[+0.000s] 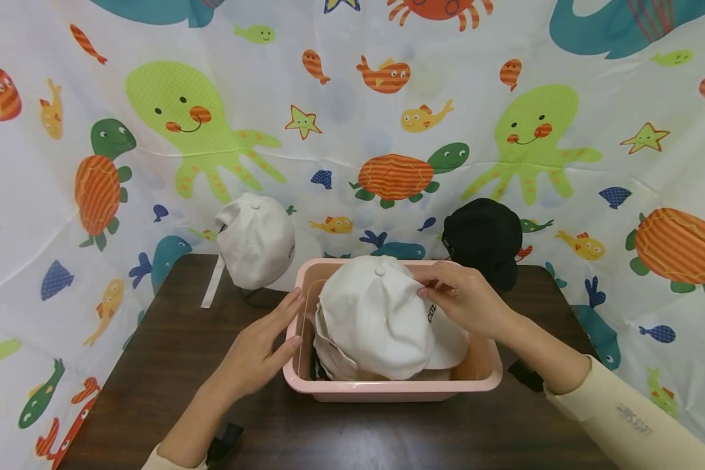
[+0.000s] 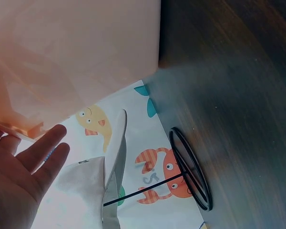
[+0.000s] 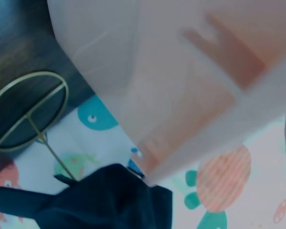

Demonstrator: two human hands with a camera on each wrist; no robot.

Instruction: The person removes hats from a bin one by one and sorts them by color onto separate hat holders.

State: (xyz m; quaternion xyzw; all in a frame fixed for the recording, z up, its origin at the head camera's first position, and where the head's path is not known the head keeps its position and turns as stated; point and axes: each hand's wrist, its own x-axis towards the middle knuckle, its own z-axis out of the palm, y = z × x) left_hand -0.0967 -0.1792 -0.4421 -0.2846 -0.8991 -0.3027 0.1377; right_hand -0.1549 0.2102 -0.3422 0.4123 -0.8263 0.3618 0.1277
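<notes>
A white baseball cap (image 1: 376,320) with dark lettering on its front lies in a pink plastic basin (image 1: 388,387), its brim toward the right wall. Under it, more pale fabric and something black show at the left, mostly hidden. My right hand (image 1: 467,297) reaches over the basin's right back rim and pinches the front of this cap's crown between thumb and fingers. At the opposite side, my left hand (image 1: 264,352) rests its straight fingers along the left rim. In the left wrist view, the spread fingers (image 2: 47,148) stand beside the basin's wall (image 2: 86,52).
Behind the basin at left, a second white cap (image 1: 255,245) hangs on a black wire stand (image 2: 193,171). A black cap (image 1: 484,235) sits at back right on a brass-coloured wire stand (image 3: 28,114). A sea-animal curtain (image 1: 341,130) closes off the dark wooden table's (image 1: 170,346) back.
</notes>
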